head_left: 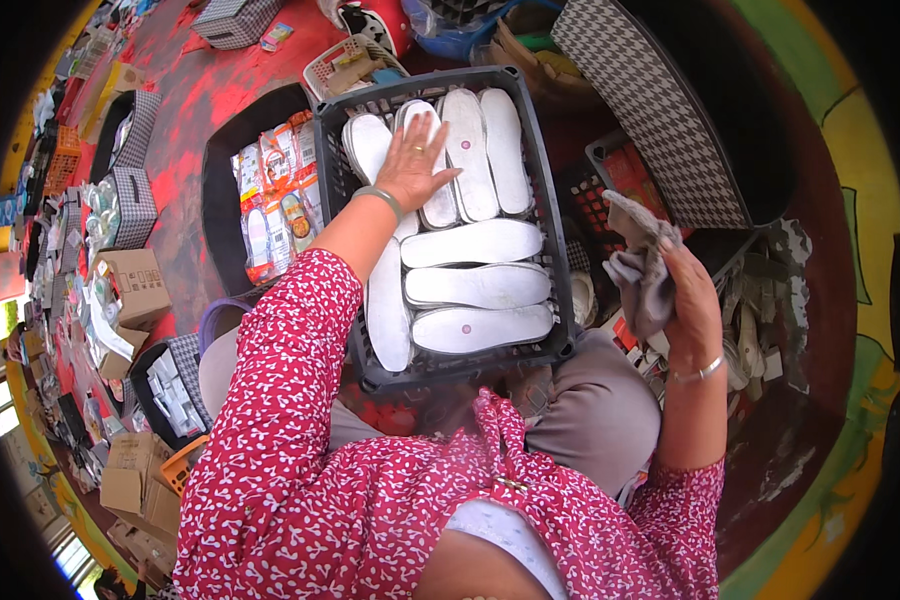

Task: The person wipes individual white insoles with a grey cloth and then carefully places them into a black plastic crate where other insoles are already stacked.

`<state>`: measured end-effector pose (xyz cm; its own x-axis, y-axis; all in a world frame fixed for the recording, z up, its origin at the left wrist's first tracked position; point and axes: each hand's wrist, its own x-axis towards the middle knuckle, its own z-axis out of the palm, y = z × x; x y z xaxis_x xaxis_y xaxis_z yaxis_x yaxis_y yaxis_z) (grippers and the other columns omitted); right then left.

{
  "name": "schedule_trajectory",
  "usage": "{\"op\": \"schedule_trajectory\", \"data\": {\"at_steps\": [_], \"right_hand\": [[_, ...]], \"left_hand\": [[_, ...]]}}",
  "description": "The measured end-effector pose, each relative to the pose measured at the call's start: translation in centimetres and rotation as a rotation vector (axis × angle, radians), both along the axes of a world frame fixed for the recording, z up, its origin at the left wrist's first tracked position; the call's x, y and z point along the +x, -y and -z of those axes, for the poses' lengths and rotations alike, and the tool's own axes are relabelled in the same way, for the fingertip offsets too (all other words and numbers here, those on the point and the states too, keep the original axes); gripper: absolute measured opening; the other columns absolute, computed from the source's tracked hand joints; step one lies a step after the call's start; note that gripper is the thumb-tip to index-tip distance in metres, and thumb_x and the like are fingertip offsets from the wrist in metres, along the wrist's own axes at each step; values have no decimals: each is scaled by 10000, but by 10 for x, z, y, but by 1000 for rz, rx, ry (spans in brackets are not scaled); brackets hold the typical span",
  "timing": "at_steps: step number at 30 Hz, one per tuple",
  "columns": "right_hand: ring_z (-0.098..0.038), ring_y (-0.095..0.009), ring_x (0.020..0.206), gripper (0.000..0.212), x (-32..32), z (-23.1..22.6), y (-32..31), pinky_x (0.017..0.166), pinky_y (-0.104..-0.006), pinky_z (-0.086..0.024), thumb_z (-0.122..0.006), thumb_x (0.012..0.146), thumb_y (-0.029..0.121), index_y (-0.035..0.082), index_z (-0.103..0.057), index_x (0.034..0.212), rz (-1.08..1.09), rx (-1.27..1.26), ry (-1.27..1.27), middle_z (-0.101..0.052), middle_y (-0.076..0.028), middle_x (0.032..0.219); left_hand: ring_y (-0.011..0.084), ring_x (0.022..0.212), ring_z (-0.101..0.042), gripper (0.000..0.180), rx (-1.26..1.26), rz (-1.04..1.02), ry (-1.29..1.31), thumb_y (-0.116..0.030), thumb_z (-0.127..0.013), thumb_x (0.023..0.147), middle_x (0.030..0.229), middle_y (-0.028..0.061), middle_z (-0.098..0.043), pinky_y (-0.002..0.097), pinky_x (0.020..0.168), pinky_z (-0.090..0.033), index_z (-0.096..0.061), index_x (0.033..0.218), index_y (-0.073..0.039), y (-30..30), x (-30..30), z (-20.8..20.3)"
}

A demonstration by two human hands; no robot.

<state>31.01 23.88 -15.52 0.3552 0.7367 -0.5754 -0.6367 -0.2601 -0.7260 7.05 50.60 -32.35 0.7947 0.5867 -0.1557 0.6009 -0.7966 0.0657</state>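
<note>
A black plastic crate (370,377) stands before my knees, filled with stacked white shoe insoles (475,285). The far insoles lie lengthwise and several nearer ones lie crosswise. My left hand (416,165) rests flat with fingers spread on an insole stack at the crate's far left. To the right of the crate, my right hand (688,290) is raised, closed on a crumpled grey cloth (638,265). The cloth hangs apart from the insoles.
Left of the crate is a dark bin (220,190) with packaged insoles (280,200). A houndstooth box (650,100) stands at the far right. Cardboard boxes (130,290) and more bins line the left. Loose shoes (750,340) lie by my right arm.
</note>
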Motion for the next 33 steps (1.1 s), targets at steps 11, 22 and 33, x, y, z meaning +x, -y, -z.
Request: {"op": "schedule_trajectory", "data": {"at_steps": [11,22,33], "right_hand": [[-456,-172,1125,626,-30,190,-11,946,-291,-369,-466,898,454,31,-324,1336,-150,-115,-267,-481,-88,1237],[-465,-186,1109,393,3,250,-169,922,-304,-377,-415,935,315,57,-495,1221,-47,-6,-96,-503,-78,1213],[-456,-261,1203,562,25,285,-243,954,-294,-349,-459,830,500,118,-518,1239,-160,135,-33,-515,-185,1238]], "left_hand": [[247,1367,-104,657,-175,313,-46,-431,-364,913,1458,150,-173,359,1112,-87,-195,1387,-9,51,77,48],[260,1364,-118,671,-163,308,-23,-426,-392,900,1453,155,-181,381,1109,-94,-198,1383,-2,49,75,52],[242,1372,-77,683,-165,281,-108,-463,-356,899,1473,141,-124,368,1111,-65,-168,1404,-43,49,74,56]]}}
